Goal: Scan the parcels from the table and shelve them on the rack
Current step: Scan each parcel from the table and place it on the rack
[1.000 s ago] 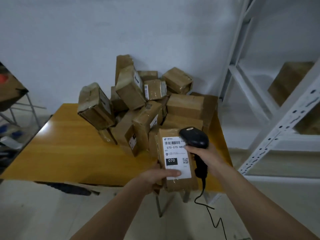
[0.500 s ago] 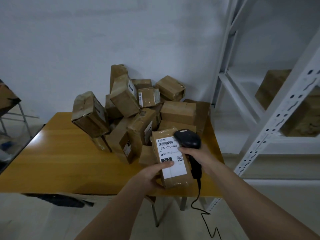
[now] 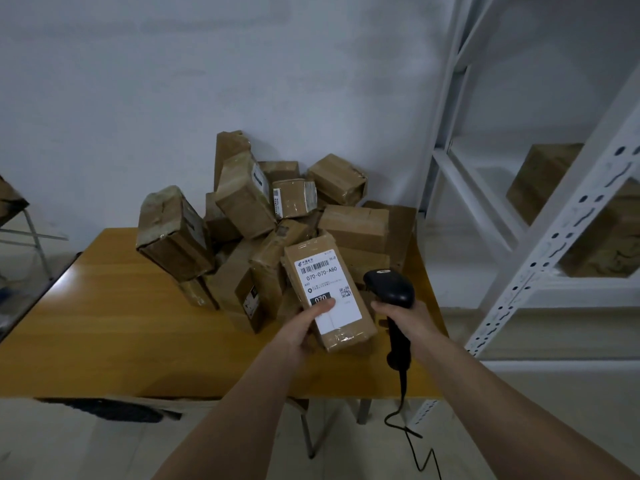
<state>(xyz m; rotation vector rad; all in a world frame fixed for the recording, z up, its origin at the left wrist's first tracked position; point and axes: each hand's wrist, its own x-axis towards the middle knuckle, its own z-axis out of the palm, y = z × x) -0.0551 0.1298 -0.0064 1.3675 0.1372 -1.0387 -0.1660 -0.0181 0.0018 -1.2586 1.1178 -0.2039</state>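
My left hand (image 3: 304,329) grips a long brown parcel (image 3: 346,332), thumb on its white label reading 070-070-A80. The parcel is tilted, label up, above the front right part of the yellow table (image 3: 104,323). My right hand (image 3: 403,315) holds a black corded barcode scanner (image 3: 389,287) by its handle, just right of the parcel, head pointing up and left. Behind them a heap of several taped brown parcels (image 3: 263,220) lies on the table. The white metal rack (image 3: 540,244) stands to the right.
Brown boxes (image 3: 595,237) sit on a rack shelf at the right. The scanner's black cable (image 3: 412,438) hangs to the floor past the table's front edge. Another table's edge and legs (image 3: 20,220) show at the far left. A white wall is behind.
My left hand has tilted the parcel and lifted it a little towards the heap. The scanner has shifted from over the label's corner to the parcel's right side.
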